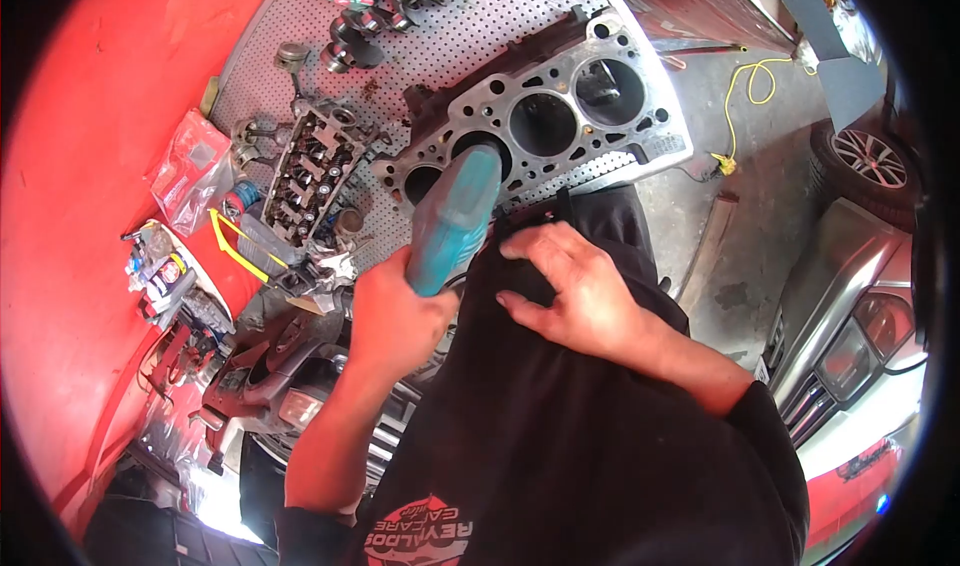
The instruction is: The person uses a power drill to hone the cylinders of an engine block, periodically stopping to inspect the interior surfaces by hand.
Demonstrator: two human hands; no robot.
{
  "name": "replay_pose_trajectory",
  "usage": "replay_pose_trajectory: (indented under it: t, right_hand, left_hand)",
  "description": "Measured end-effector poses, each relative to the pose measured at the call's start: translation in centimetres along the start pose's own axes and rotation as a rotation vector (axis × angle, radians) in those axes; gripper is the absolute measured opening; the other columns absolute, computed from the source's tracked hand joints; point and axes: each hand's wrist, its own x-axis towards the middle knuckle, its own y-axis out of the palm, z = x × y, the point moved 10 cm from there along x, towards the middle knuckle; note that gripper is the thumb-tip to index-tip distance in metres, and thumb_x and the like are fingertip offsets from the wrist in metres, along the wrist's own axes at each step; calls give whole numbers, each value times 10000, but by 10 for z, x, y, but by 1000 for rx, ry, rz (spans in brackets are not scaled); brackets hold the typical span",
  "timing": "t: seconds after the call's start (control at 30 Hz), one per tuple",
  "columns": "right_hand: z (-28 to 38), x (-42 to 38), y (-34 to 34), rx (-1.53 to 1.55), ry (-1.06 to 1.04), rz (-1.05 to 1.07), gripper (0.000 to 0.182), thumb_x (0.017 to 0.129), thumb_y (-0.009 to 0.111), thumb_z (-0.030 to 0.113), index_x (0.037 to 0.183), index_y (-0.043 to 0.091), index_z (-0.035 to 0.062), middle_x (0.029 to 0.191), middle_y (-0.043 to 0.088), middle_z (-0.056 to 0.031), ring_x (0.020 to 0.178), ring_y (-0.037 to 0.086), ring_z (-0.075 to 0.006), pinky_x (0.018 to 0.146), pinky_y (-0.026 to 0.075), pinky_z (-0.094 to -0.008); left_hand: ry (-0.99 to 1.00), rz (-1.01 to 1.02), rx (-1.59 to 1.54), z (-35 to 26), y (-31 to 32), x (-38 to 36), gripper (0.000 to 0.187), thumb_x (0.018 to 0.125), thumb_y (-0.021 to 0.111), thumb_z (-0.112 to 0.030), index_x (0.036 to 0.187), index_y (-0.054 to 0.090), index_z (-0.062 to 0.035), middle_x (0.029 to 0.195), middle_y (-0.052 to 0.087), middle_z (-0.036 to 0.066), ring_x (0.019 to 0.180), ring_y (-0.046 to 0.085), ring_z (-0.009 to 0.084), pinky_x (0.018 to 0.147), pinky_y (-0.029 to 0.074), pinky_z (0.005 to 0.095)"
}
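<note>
My left hand [395,311] is wrapped round the lower end of a teal power tool [460,216], whose upper end covers part of the second bore from the left in the engine block [485,96]. Whatever is fitted to the tool's far end is hidden. My right hand [575,291] holds nothing; its fingers are apart, slightly curled, over the dark clothing beside the tool. The block lies with its bores facing up on a perforated metal table [250,81].
Left of the block is a cylinder head [317,171]; a crankshaft [385,16] lies behind. Bottles [170,276] and a bagged red item [190,161] are at far left. A yellow cord [735,116] crosses the floor, with a wheel [868,161] and car parts at right.
</note>
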Motion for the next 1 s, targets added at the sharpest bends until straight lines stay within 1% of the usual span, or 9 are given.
replay_pose_trajectory:
  t: [0.03,0.07,0.13,0.2,0.23,0.33,0.5,0.63,1.0]
  right_hand:
    - [7,6,-8,-35,-35,-60,547,768,830,137,1255,606,24,1213,634,-148,1103,627,-368,966,544,-449]
    - [13,10,-7,-42,-62,-58,677,736,827,97,1348,553,11,1333,566,-179,1201,571,-396,1033,509,-470]
    - [28,20,-9,-59,-169,-172,777,702,817,58,1418,520,11,1426,514,-220,1280,540,-429,1077,488,-504]
    - [41,27,-1,-99,-318,-241,811,717,785,58,1472,493,31,1496,471,-234,1352,499,-449,1122,448,-559]
    - [42,31,7,-131,-356,-257,746,782,715,84,1493,488,70,1516,463,-227,1378,483,-443,1138,428,-592]
    - [38,42,25,-142,-358,-265,674,836,645,123,1493,495,103,1506,469,-223,1378,485,-440,1146,419,-606]
    - [60,41,27,-70,-458,-386,555,807,648,139,1362,632,137,1244,576,-155,1217,580,-373,1103,485,-548]
    - [74,40,26,-78,-465,-360,532,810,646,166,1341,632,169,1226,572,-160,1188,585,-374,1085,497,-559]
    - [75,38,23,-57,-469,-356,523,814,648,164,1336,609,161,1229,565,-173,1178,586,-394,1085,493,-578]
  left_hand:
    - [5,-9,-4,1,-3,-4,355,752,683,-110,1076,706,33,825,735,194,775,752,279,751,563,380]
    - [12,-16,-8,2,-5,-7,353,751,681,-110,1072,705,34,831,735,198,778,754,276,752,562,376]
    - [26,-27,-9,5,-9,-13,333,755,667,-95,1059,699,38,807,725,166,741,728,223,730,556,364]
    - [-16,-25,-25,8,-13,-19,319,758,657,-81,1050,693,40,780,712,137,716,703,190,711,551,358]
    - [-21,-27,-53,6,-15,-23,269,766,658,-67,1012,674,39,741,675,88,687,648,142,673,533,340]
    - [-15,-30,-65,12,-23,-37,225,773,673,-63,978,655,29,722,653,64,677,618,122,652,517,328]
    - [-8,-63,-81,17,-38,-66,201,773,683,-48,959,642,18,765,652,49,714,591,103,673,510,315]
    - [-30,-41,-90,16,-45,-78,205,770,678,-31,968,645,12,800,657,37,747,590,97,698,507,304]
    - [-44,-35,-84,9,-45,-80,201,761,676,-24,956,646,15,784,661,32,729,590,95,684,511,306]
